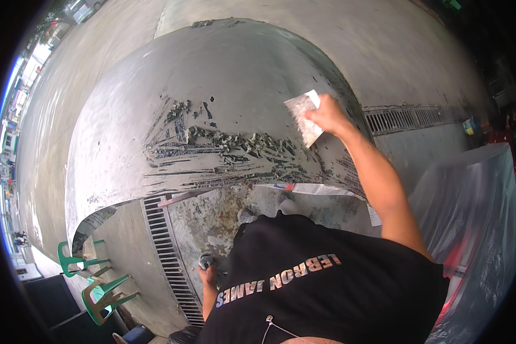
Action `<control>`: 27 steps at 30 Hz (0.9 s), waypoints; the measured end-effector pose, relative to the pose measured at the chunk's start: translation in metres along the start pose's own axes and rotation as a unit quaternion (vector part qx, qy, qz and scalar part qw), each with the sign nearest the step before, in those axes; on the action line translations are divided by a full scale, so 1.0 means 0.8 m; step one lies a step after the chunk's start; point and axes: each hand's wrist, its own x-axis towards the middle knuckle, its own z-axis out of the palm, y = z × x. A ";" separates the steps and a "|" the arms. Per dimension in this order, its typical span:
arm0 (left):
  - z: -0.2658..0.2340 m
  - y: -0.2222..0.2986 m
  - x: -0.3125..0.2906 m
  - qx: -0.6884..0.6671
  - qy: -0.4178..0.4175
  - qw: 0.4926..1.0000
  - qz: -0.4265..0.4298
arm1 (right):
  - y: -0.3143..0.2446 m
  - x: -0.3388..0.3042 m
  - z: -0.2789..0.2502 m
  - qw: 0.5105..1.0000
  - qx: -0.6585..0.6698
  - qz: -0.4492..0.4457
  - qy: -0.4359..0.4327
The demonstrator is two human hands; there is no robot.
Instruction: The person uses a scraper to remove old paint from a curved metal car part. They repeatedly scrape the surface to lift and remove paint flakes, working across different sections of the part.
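A flat rectangular scraper (304, 117) with a pale blade is gripped in my right hand (331, 116), its blade over the right part of a large curved grey panel (223, 74). Ragged dark streaks and crumbled grey scrapings (235, 142) cover the panel's near side, just left of the blade. Whether the blade touches the surface I cannot tell. My left hand (208, 274) hangs low beside my body, away from the panel, closed around a small grey lump (205, 261) whose kind is unclear.
Printed paper (321, 189) shows beneath the panel's near edge. Floor drain grates run at the left (169, 252) and right (410, 118). Green plastic chairs (100, 295) stand at lower left. Clear plastic sheeting (470, 229) drapes over something partly red at the right.
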 end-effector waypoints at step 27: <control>0.021 0.035 0.002 0.065 0.089 0.993 -0.033 | 0.014 0.050 -0.025 0.998 -0.033 -0.042 -0.013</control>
